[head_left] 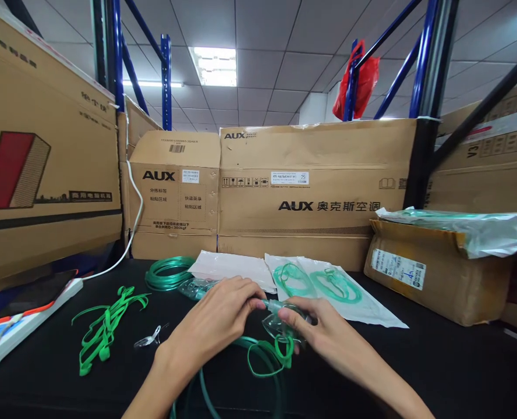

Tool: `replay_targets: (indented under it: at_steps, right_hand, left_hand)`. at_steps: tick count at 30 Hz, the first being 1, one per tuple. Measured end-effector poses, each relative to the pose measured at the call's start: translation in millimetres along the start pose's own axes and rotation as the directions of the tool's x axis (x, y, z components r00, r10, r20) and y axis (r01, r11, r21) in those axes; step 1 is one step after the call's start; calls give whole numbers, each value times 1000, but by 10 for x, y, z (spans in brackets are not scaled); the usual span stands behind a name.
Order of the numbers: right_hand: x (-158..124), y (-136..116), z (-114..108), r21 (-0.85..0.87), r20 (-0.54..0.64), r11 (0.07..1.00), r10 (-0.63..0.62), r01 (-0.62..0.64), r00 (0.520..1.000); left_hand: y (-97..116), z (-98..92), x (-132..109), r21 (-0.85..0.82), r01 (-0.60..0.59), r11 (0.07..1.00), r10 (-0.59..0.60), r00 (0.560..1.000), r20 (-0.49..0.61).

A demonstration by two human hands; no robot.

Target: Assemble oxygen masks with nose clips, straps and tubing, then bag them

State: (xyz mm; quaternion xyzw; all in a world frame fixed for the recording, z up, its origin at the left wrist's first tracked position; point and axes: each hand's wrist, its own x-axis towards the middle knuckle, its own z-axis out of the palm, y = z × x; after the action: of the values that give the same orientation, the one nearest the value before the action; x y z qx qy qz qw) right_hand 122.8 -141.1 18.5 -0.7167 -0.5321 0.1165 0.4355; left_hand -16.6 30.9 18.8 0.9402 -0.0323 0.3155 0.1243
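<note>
Both hands meet near the middle of the black table. In my right hand is a clear plastic oxygen mask, its greenish connector pointing left. A green elastic strap dangles beneath the mask. My left hand is closed at the connector's tip, pinching what looks like the end of the green tubing; the fingers partly hide the joint. Loops of that tubing hang below the hands. Behind my left hand lies a clear plastic piece, partly covered.
Left are green straps, a small clear clip-like part and a white power strip. Coiled green tubing, a white packet and bagged tubing sets lie behind. A carton stands right; AUX boxes close the back.
</note>
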Motion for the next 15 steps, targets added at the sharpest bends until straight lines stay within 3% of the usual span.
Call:
replay_targets:
  at_steps: [7, 15]
  right_hand:
    - [-26, -81, 14, 260, 81, 965, 17, -37, 997]
    - [-31, -95, 27, 362, 97, 931, 13, -47, 995]
  left_hand:
    - [-16, -9, 32, -62, -33, 998, 31, 999, -33]
    - [9, 10, 52, -30, -47, 998, 45, 998, -46]
